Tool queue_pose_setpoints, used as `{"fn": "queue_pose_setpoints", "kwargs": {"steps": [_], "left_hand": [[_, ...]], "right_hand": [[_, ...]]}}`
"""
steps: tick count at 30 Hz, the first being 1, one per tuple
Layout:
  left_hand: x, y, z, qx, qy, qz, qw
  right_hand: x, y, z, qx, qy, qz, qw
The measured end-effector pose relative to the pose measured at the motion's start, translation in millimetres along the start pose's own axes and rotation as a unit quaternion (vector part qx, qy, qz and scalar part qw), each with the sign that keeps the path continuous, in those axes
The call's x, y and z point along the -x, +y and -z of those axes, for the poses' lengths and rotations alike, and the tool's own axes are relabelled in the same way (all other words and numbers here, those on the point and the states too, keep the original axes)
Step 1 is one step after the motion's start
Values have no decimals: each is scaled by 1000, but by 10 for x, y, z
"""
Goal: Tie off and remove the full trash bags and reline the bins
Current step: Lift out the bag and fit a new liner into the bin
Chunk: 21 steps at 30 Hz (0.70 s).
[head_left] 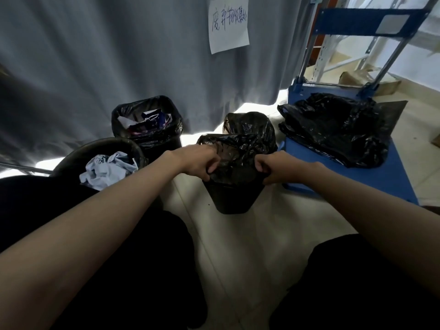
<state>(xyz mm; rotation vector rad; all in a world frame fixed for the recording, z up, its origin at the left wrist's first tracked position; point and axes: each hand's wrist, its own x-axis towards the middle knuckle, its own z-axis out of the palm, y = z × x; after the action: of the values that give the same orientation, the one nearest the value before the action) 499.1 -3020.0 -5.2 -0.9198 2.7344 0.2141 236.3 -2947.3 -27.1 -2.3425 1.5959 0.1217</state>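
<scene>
Both hands at the small black bin (234, 198) on the floor in the middle of the scene: left hand (198, 163) clenched on the near-left edge of the black liner (240, 144), right hand (273, 167) pinching the same film at the near-right rim, fingers curled round the plastic. Liner draped over the rim, bunched and puffed up on the far side (seemingly being fitted or gathered, hard to say which). Thin, glossy film; likely very light, soft, slippery, easily torn if dragged against the rim, so best taken in a gathered fold near the edge, not by a single layer. Two more bins to the left: a square lined one (147, 125) farther off, paper and wrappers inside, and a round one (100, 160) nearer, crumpled pale paper on top; both still to be tied off, by the look of it. To the right, a heap of black bags (338, 129) lying on a blue cart (357, 177). Behind, a grey curtain (95, 55) with a handwritten paper sign (228, 23).
</scene>
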Motion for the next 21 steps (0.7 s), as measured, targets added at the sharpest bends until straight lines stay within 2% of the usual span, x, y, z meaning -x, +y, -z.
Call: {"fn": "queue_pose_setpoints", "kwargs": {"steps": [4,10,15,21], "left_hand": [[27,-31,-60,-16,9,-13,1000],[24,-58,-112,-11,4,-27,1000],[9,-92,-140,-31,-1,-16,999],[36,-152,-157,-22,54,7,998]], "right_hand": [[111,51,-74,-21,-24,-4,999],[90,18,-67,-30,-19,-13,999],[33,15,-73,-21,21,0,1000],[1,51,-86,-33,72,26,996]]}}
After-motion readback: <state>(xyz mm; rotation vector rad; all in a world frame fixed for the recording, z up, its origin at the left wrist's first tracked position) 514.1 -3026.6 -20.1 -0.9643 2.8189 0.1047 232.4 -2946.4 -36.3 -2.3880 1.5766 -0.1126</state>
